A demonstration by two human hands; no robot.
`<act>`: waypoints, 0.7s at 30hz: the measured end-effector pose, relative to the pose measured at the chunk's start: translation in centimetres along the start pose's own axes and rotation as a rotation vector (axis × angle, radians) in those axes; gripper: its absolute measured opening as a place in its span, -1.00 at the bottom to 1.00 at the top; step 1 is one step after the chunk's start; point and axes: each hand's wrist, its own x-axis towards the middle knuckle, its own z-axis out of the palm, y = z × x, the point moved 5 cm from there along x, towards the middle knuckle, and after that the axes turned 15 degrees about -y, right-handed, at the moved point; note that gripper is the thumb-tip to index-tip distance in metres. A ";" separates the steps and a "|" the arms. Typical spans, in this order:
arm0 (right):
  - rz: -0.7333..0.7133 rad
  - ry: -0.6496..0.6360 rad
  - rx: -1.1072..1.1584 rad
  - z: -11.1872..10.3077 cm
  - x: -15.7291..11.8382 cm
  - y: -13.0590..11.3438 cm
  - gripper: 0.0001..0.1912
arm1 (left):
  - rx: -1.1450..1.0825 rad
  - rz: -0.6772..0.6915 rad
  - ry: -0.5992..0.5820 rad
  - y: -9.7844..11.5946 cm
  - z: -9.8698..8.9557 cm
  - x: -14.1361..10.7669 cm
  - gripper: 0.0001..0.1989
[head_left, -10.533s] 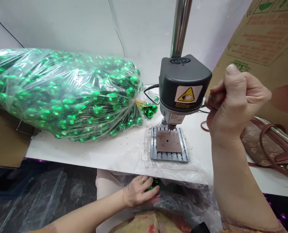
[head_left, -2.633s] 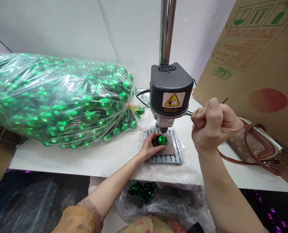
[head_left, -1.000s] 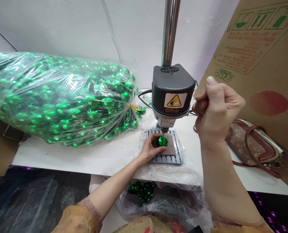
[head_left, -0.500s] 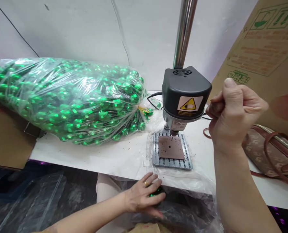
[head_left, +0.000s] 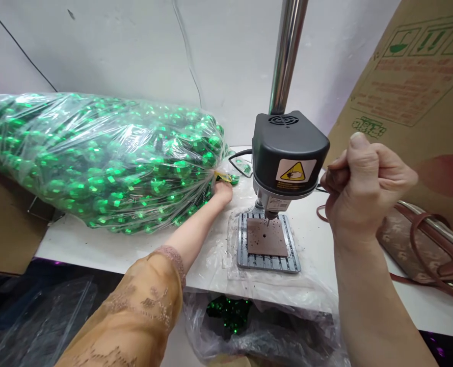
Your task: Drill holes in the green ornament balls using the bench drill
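Note:
My left hand [head_left: 223,192] reaches to the tied neck of a clear plastic bag [head_left: 134,163] full of shiny green faceted balls; its fingers are hidden among the plastic and the green pieces there. Beside the small bench drill press [head_left: 291,148], on its right, my right hand [head_left: 367,188] is held up in a fist, and what it grips cannot be made out. Under the drill bit, a brown square board [head_left: 266,244] with one dark hole lies on the slotted metal base [head_left: 243,255]. Dark specks are scattered over the board.
More shiny green pieces [head_left: 230,312] lie in a plastic-lined opening below the table edge. At the right stand a brown handbag [head_left: 421,250] and a large cardboard box [head_left: 402,92]. Another cardboard piece [head_left: 8,224] is at the left. A black cord [head_left: 241,153] runs behind the drill.
My left hand has moved from the green piece below the table edge up to the bag's neck. My right fist stays beside the drill. The view has shifted slightly.

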 end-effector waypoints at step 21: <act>-0.020 0.009 0.029 0.0 -0.1 0.2 -0.61 | -0.273 0.341 -0.090 -0.2 3.1 -2.9 -0.75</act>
